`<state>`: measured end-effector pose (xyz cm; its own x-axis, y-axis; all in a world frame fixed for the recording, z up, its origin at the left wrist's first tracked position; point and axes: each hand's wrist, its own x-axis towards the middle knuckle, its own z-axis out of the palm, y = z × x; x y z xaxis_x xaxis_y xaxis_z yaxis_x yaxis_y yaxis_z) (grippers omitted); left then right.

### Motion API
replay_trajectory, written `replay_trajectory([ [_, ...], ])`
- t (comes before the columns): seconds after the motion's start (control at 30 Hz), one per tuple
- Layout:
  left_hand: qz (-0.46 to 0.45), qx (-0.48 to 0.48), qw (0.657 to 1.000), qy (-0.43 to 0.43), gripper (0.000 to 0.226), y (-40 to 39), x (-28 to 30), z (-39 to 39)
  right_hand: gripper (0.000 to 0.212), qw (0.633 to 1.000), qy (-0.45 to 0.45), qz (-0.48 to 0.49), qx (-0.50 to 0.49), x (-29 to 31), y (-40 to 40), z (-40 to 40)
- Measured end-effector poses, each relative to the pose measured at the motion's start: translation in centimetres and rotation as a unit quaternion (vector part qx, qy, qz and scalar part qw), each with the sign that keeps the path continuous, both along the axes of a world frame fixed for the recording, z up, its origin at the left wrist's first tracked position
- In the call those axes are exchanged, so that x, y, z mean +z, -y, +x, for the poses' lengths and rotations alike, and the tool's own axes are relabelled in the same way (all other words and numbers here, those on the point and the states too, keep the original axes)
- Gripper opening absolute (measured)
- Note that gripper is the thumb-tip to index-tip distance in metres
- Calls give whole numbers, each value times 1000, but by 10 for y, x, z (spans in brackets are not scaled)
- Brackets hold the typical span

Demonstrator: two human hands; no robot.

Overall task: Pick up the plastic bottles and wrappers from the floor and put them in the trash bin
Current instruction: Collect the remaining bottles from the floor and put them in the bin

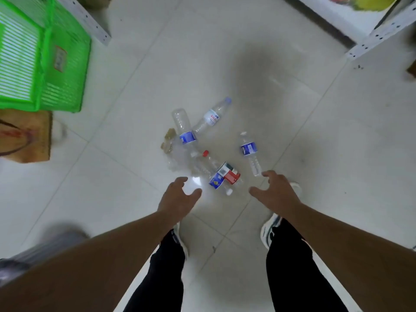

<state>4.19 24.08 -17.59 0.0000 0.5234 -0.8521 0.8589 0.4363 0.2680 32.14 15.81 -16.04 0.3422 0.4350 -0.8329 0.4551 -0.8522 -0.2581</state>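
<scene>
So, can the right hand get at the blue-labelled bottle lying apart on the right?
Probably yes. The right hand is open and empty, its fingertips just short of the blue-labelled bottle, which lies alone on bare floor with nothing between them.

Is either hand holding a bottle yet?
No, the left hand and right hand are both open and empty above the bottles on the floor.

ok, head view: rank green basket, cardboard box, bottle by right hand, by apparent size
1. green basket, though cut off by the frame edge
2. cardboard box, also cropped
3. bottle near the right hand, clearly smallest
</scene>
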Motion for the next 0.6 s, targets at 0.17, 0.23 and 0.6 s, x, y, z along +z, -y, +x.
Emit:
replay_trajectory([
  [0.17,-21,109,993,-48,76,11,-122,51,82,999,15,-7,46,-112,-26,39],
  [0.23,-32,188,979,-72,79,13,-173,70,82,997,30,0,66,-162,-37,50],
  [0.6,-2,402,912,-81,73,68,-241,86,60,996,75,43,-1,-236,-41,55],
])
